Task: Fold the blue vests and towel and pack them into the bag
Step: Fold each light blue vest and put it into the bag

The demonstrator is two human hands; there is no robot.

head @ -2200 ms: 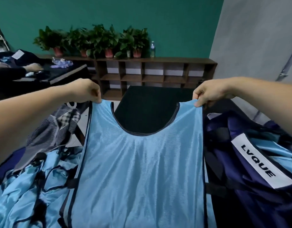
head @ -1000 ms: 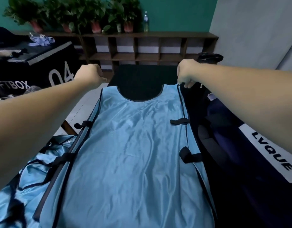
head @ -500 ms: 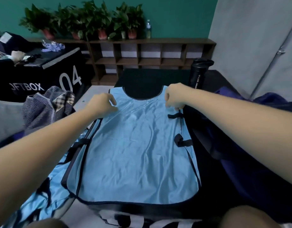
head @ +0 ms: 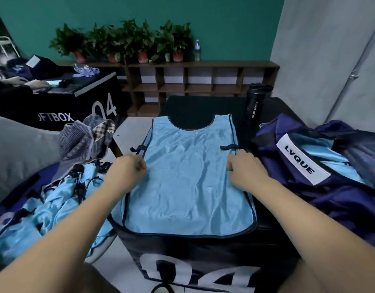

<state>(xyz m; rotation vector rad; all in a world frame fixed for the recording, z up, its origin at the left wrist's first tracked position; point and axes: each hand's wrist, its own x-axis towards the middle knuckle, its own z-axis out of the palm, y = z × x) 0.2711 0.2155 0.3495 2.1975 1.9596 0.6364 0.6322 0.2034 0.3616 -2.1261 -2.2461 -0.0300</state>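
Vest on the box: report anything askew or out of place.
The vest lies flat and square on the box. Only its lower layer is off: it peeks out past the trim along the left side, so the layers are misaligned.

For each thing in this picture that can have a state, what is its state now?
Blue vest: spread flat on the black box, not yet folded.
Left hand: fingers curled, pinches the vest's left edge.
Right hand: fingers curled, pinches its right edge.
Bag: open, blue cloth inside.
Vest pile: crumpled, unfolded.
Striped cloth: heaped, unfolded.
Sport bottle: upright, lid on.
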